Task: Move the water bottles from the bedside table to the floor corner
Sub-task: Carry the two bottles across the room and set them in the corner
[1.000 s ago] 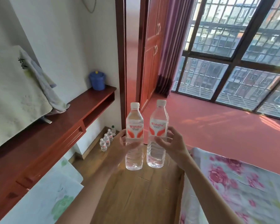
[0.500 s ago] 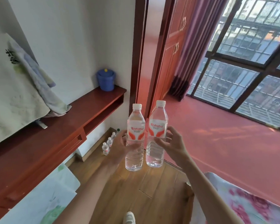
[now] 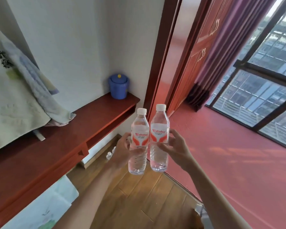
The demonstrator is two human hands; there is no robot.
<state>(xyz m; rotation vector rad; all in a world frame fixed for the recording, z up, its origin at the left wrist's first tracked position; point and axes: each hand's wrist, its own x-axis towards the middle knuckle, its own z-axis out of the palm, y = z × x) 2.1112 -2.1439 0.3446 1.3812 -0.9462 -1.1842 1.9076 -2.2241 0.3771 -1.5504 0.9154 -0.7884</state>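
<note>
Upright, two clear ribbed plastic bottles [image 3: 138, 142] [image 3: 159, 139], one per hand.

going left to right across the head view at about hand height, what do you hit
cloth draped on the shelf → left hand → bottle in the left hand → bottle in the right hand → right hand → red floor

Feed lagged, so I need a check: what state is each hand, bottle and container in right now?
Left hand: gripping left bottle.
Right hand: gripping right bottle.
Left bottle: capped, upright, held in the air.
Right bottle: capped, upright, held in the air.
Blue bucket: lid on, standing on shelf.
</note>
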